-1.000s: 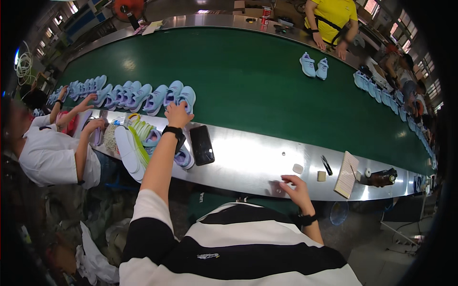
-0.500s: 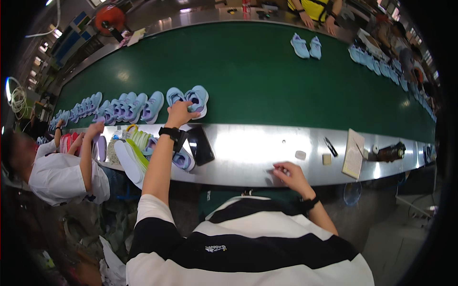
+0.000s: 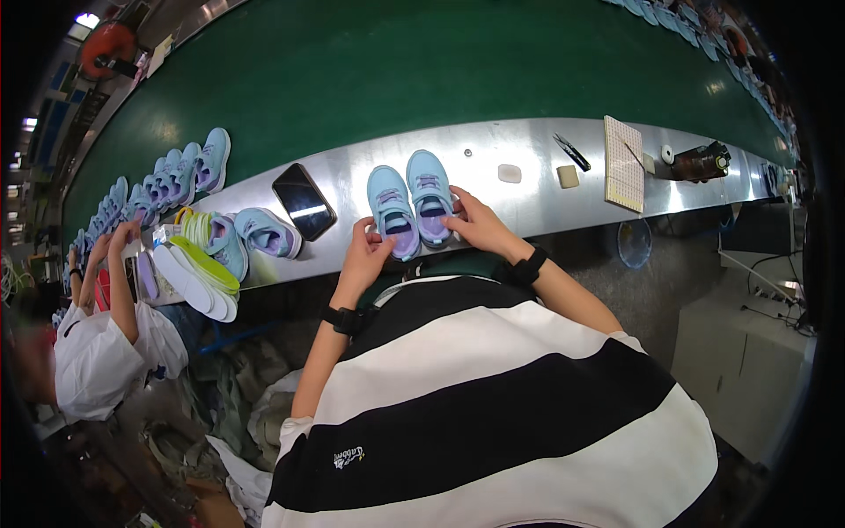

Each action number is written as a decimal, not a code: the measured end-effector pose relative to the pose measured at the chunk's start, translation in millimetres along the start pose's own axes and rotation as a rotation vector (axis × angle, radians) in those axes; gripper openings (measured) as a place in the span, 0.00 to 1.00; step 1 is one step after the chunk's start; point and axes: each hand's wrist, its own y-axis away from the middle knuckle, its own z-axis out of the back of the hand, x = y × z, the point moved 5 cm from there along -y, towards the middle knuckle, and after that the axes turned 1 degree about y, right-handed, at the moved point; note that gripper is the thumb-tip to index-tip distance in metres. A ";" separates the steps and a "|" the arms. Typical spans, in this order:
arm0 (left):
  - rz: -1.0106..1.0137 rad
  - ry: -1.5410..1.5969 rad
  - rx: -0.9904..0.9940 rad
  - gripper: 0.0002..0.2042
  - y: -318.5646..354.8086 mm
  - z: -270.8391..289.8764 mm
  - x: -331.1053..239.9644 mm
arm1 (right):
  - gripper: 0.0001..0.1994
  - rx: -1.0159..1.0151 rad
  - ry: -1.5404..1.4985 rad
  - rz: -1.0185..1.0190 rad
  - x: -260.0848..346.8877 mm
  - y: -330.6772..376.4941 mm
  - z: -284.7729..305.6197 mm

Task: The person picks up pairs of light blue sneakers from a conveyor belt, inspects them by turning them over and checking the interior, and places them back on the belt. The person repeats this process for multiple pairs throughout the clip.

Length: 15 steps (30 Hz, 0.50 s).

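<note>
In the head view, the left hand (image 3: 363,257) pinches the heel collar of the left blue shoe (image 3: 388,199), and the right hand (image 3: 482,225) grips that of the right blue shoe (image 3: 429,179). The pair is to the right of the black phone (image 3: 304,201), toes pointing away from the wearer; whether the soles touch the metal ledge (image 3: 528,139) is unclear. The step seems to be handling the pair side by side; a next move would call for keeping both heels level.

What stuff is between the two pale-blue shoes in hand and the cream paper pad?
In the head view: the right hand, a tiny round silvery piece, a flat whitish slab, a square beige block and black snips.
</note>
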 end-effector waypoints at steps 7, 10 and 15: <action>0.026 0.483 0.150 0.26 2.8 6.3 -30.6 | 0.27 0.123 -0.647 -0.006 25.2 1.0 1.4; 0.009 0.683 0.165 0.25 17.0 -4.0 -57.7 | 0.28 0.117 -0.713 0.069 54.0 10.9 2.5; -0.181 0.986 0.209 0.29 29.7 -1.6 -104.0 | 0.33 0.103 -1.042 0.113 92.4 22.7 4.3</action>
